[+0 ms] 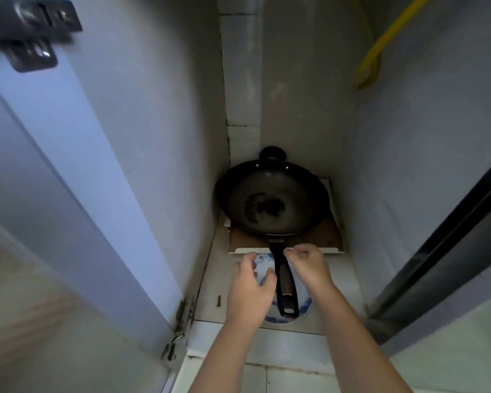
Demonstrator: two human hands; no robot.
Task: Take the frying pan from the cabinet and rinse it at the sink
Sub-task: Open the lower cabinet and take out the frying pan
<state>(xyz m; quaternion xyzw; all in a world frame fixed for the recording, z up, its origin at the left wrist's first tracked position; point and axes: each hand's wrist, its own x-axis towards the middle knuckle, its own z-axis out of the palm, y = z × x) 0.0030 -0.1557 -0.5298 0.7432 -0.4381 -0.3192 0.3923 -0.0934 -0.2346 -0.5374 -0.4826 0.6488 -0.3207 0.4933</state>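
Observation:
A black frying pan (271, 202) sits at the back of the open cabinet floor, on a brown board. Its long black handle (284, 282) points toward me, over a blue-and-white plate (302, 304). My left hand (250, 290) hovers just left of the handle with fingers curled and apart, holding nothing. My right hand (309, 265) is just right of the handle, fingers loosely curled, not closed on it. Both hands flank the handle without gripping it.
The cabinet door (77, 171) stands open at the left, with hinges (182, 319) at its lower edge. White cabinet walls close in on both sides. A yellow hose (380, 43) hangs at the upper right. A dark door edge (442, 236) runs along the right.

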